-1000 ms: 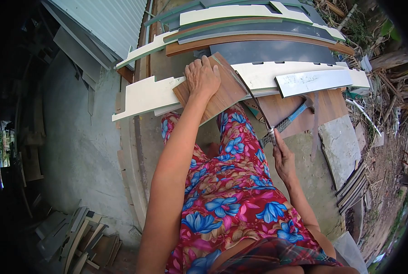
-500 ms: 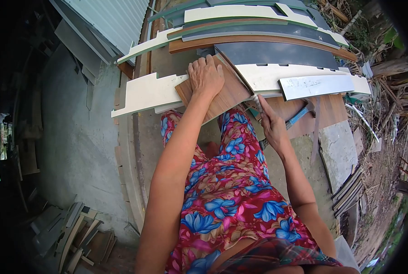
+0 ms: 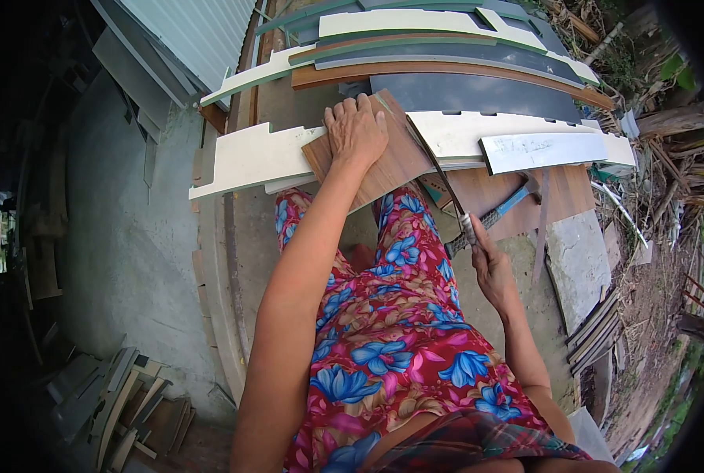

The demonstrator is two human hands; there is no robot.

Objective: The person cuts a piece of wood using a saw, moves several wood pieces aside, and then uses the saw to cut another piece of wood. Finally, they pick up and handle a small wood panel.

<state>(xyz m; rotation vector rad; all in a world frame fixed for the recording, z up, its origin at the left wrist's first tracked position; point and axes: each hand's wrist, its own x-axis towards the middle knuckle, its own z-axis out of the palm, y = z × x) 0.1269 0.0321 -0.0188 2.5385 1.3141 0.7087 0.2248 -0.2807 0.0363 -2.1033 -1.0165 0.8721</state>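
Observation:
My left hand (image 3: 356, 132) presses on a brown wood-grain board (image 3: 391, 154), its fingers reaching over the upper-left edge. The board lies slanted across a long cream panel (image 3: 269, 158). In my right hand (image 3: 491, 268) is the pale handle of a long, thin, dark file (image 3: 445, 179). The file's blade lies along the board's right edge, its far end near the board's upper right side. A hammer (image 3: 505, 211) with a blue and black handle rests just beyond my right hand.
A silvery-white strip (image 3: 542, 150) lies on the cream panel's right part. Behind are dark grey panels (image 3: 478, 94) and brown strips (image 3: 446, 76). Another wood-grain panel (image 3: 560, 193) lies under the hammer. Offcuts (image 3: 135, 414) are piled at lower left, with dry debris (image 3: 667, 205) on the right.
My right hand has drawn the file back toward my body and slightly right, along the board's edge. My left hand and the board stay in place.

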